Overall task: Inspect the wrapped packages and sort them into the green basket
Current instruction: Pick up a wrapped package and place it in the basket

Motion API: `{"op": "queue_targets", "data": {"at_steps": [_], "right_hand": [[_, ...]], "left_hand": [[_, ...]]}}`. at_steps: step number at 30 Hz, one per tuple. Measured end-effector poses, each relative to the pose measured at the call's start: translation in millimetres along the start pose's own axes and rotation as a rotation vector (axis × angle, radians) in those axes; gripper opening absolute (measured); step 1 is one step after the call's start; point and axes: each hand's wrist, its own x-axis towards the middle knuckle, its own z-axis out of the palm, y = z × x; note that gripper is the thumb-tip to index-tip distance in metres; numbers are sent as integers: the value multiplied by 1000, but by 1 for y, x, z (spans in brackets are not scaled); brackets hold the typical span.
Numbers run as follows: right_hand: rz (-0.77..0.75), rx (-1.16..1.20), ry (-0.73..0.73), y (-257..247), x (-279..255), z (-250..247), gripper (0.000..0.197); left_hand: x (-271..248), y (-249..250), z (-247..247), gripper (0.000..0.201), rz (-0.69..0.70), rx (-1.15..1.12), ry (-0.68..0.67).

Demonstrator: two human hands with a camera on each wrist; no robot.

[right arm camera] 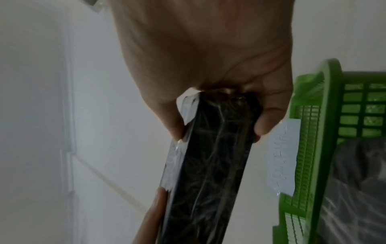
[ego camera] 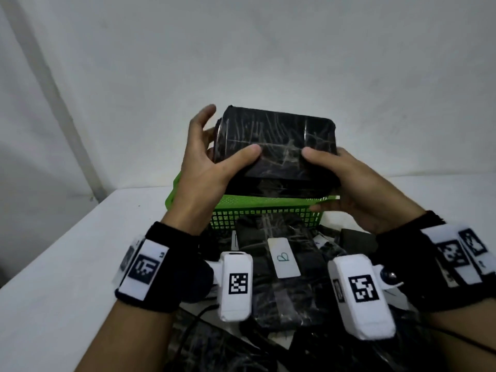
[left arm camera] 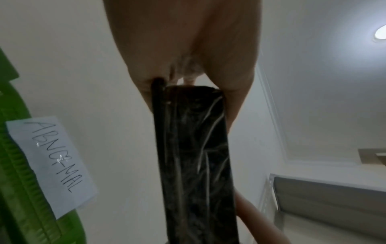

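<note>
A flat black package point(ego camera: 276, 146) wrapped in clear film is held up in the air above the green basket point(ego camera: 268, 210). My left hand point(ego camera: 212, 162) grips its left end, thumb on the near face and fingers behind. My right hand point(ego camera: 346, 183) grips its lower right corner, thumb on the near face. In the left wrist view the package point(left arm camera: 194, 156) shows edge-on under the palm. In the right wrist view the package point(right arm camera: 211, 156) is pinched between thumb and fingers, beside the basket point(right arm camera: 325, 132). A paper label point(left arm camera: 52, 165) reading "ABNORMAL" is stuck on the basket point(left arm camera: 23, 189).
Several more black wrapped packages point(ego camera: 279, 264) lie on the white table point(ego camera: 67, 264) in front of the basket, one with a white label point(ego camera: 283, 257). Another dark package point(right arm camera: 359, 189) shows beside the basket wall. A white wall stands close behind the table.
</note>
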Motion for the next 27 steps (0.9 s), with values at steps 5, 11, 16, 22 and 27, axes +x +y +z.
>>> {"op": "queue_targets", "data": {"at_steps": [5, 11, 16, 22, 27], "right_hand": [[-115, -50, 71, -2, 2, -1, 51], [-194, -133, 187, -2, -1, 8, 52], [-305, -144, 228, 2, -2, 8, 49], [-246, -224, 140, -3, -6, -1, 76], [-203, 4, 111, -8, -7, 1, 36]], "left_hand": [[3, -9, -4, 80, -87, -54, -69], [4, -10, -4, 80, -34, 18, -21], [2, -10, -4, 73, 85, 122, -65], [2, -10, -11, 81, 43, 229, -156], [1, -9, -5, 57, 104, 138, -73]]}}
